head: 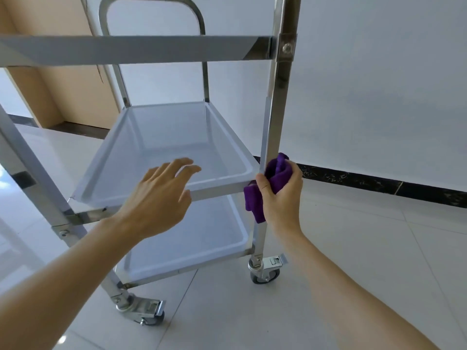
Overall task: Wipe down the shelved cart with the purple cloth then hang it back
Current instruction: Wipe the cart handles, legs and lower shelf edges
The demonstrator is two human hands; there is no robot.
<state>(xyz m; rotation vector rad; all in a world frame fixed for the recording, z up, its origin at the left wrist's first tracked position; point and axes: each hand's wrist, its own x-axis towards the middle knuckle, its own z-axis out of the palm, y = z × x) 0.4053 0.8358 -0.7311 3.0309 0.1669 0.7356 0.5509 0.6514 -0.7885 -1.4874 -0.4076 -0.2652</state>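
Right hand (279, 195) is gripping the purple cloth (274, 176), bunched in the palm, at centre right of the frame. Cloth is pressing against the cart's front right upright post (278, 97), level with the middle shelf (161, 147); thumb is lying on the left side of the wad, fingers curling round the right. A loose end of cloth is hanging below the hand, over the shelf corner.

Left hand (158, 195) is hovering at centre frame above the middle shelf's front rim, fingers spread and relaxed, holding nothing.

Lower shelf (202, 238) is showing beneath. Caster (264, 272) is resting on the tiled floor (366, 248) at lower centre right.
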